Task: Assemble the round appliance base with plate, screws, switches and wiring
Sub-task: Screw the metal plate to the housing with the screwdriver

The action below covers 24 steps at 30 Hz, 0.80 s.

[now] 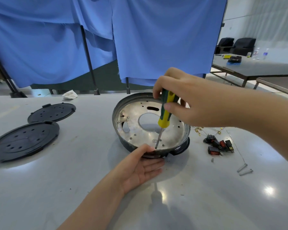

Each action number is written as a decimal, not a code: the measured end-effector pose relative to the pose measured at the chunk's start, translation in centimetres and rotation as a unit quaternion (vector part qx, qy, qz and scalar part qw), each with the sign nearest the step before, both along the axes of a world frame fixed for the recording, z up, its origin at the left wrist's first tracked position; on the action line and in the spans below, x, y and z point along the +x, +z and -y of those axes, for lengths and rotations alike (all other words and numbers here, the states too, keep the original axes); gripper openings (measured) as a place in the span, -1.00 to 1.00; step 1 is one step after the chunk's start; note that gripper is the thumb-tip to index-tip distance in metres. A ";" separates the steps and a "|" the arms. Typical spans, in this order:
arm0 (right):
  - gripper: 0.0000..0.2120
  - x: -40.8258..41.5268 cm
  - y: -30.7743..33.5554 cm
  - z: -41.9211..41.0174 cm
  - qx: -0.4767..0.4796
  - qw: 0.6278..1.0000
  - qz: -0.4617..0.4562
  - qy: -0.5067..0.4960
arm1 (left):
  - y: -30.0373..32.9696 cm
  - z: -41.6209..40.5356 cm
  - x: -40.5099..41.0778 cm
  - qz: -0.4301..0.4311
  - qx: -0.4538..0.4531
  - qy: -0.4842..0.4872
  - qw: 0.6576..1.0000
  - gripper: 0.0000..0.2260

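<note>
- Two black perforated covers (25, 140) lie at the left of the tabletop (206, 196), well apart from the work and not yet fitted, by the look of it.
- The left hand (140, 166) lies palm up with straight fingers against the near wall of the round appliance base (150, 125), its thumb on the rim, steadying it.
- The base sits at the middle of the tabletop. Inside it rests the metal plate (171, 136), with what look like a few screw heads already seated.
- The right hand (189, 103) grips the green-and-yellow screwdriver (165, 112), fingers curled round the handle, tip down at the plate's near edge. Judged from this, the plate-screwing step is under way.
- The red rocker switches (219, 145), the wiring (206, 130) and loose screws (243, 170) lie on the tabletop to the right, outside the base, so those steps appear to remain.
</note>
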State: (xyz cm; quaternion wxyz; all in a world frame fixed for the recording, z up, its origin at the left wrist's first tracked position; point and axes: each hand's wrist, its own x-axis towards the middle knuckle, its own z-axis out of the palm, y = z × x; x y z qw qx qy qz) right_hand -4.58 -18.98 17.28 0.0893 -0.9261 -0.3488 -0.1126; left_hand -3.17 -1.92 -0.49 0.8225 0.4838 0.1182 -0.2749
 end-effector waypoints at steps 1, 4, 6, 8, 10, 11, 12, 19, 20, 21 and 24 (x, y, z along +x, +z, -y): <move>-0.81 0.1 0.2 0.2 -0.008 1.000 -0.020 -0.005 | 0.1 0.0 0.0 0.001 0.002 -0.001 1.000 -0.43; -0.81 1.1 1.0 0.4 -0.030 0.998 -0.047 -0.018 | 0.1 -0.1 0.0 0.001 0.001 -0.004 1.000 -0.45; -0.85 1.8 1.6 0.2 -0.040 0.998 -0.042 -0.025 | 0.0 0.0 -0.1 -0.001 0.000 -0.002 1.000 -0.46; -0.88 2.3 2.1 -0.1 -0.052 0.997 -0.036 -0.036 | 0.0 0.1 -0.1 0.000 0.007 -0.002 1.000 -0.44; -0.90 2.6 2.4 -0.5 -0.067 0.997 -0.014 -0.046 | 0.0 0.1 0.0 0.002 0.009 0.001 1.000 -0.43; -0.85 2.7 2.4 -0.7 -0.074 0.996 0.001 -0.049 | 0.0 0.1 0.0 0.001 0.007 0.004 1.000 -0.43; -0.79 2.8 2.4 -0.9 -0.082 0.995 0.017 -0.053 | -0.1 0.1 0.0 0.000 0.005 0.007 1.000 -0.43; -0.51 2.4 1.4 -1.7 -0.108 0.970 0.155 -0.150 | -0.2 0.0 0.0 0.004 0.006 0.005 1.000 -0.44; -0.50 2.2 1.2 -1.7 -0.105 0.965 0.167 -0.171 | -0.2 0.0 0.0 0.005 0.006 0.005 1.000 -0.44; -0.48 2.1 1.1 -1.6 -0.101 0.961 0.174 -0.192 | -0.2 0.1 0.0 0.005 0.007 0.006 1.000 -0.44; -0.45 1.8 0.7 -1.2 -0.094 0.950 0.177 -0.239 | -0.2 0.1 0.0 0.004 0.006 0.010 1.000 -0.45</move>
